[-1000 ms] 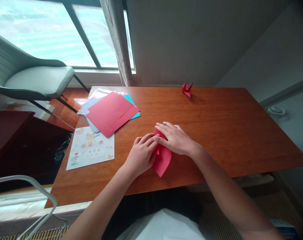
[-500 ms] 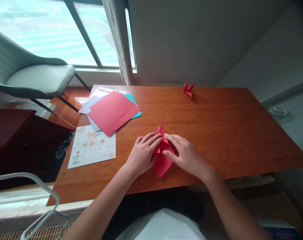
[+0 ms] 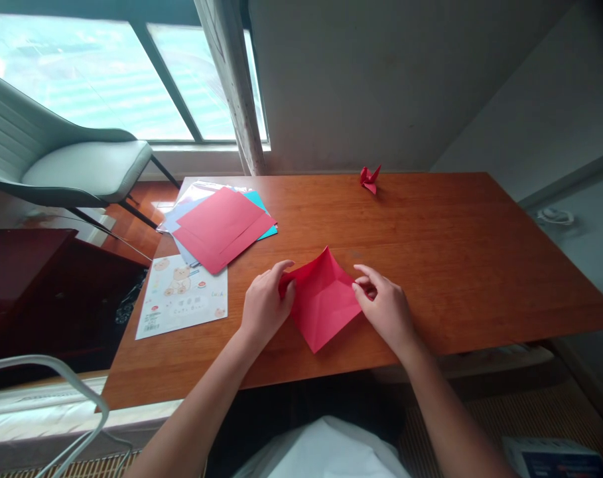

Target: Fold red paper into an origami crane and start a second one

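Across the wooden table (image 3: 455, 265) before us, we see a pile of coloured papers (image 3: 221, 229) at ten o'clock from our creased red sheet (image 3: 326, 312), and a bear-printed sheet (image 3: 182, 302) at nine. Near the table's six o'clock side, our left hand (image 3: 267, 299) and right hand (image 3: 387, 309) pinch the red sheet's nine and three o'clock corners between thumb and fingers; a small red paper bird (image 3: 369, 180) stands at one.

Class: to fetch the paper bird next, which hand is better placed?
Probably the right hand, at the right of the creased paper, nearer the bird; the left hand, opposite, is farther away.
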`<state>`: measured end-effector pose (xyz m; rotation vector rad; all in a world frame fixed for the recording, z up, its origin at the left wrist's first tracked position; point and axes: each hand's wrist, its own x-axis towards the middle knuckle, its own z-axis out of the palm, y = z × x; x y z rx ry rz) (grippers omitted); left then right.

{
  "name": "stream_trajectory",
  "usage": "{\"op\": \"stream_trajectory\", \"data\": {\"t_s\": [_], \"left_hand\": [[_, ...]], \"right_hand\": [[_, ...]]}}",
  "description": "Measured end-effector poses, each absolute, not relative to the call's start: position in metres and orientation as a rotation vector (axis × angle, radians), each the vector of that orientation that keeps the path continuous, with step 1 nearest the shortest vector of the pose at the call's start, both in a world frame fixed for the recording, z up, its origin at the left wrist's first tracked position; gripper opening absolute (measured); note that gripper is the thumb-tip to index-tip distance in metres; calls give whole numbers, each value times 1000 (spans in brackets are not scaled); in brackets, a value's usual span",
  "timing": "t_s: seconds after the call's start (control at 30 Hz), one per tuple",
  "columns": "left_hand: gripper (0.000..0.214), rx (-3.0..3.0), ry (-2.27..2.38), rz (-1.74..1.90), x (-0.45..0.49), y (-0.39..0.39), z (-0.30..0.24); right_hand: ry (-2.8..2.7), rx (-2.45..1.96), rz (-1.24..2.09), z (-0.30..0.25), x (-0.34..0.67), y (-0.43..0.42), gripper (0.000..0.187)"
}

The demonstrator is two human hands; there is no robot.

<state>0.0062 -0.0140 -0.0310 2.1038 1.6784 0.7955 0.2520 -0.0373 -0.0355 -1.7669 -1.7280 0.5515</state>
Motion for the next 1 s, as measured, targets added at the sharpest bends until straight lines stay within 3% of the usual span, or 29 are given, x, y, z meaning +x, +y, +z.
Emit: {"op": "stream_trajectory", "data": {"t_s": [0.2, 0.4, 0.53, 0.67, 0.8, 1.0], "left_hand": [[33, 2026, 1599, 793, 9, -6, -30], [29, 2352, 1326, 569, 18, 11, -20], [35, 2475, 1148, 508, 28, 27, -18], [45, 2579, 1352, 557, 35, 31, -14], [52, 2783, 1503, 499, 32, 14, -7], [33, 2817, 1352, 309, 24, -12, -11]], "right_hand": [[-1893, -1915, 560, -24, 260, -39, 50], [-2001, -1793, 394, -16, 267, -14, 59], [-2107, -1563, 459, -16, 268, 14, 40], [-2212, -1597, 577, -15, 265, 28, 12], [-2159, -1738, 548, -18, 263, 25, 10], [-2062, -1755, 530, -27, 263, 16, 10]]}}
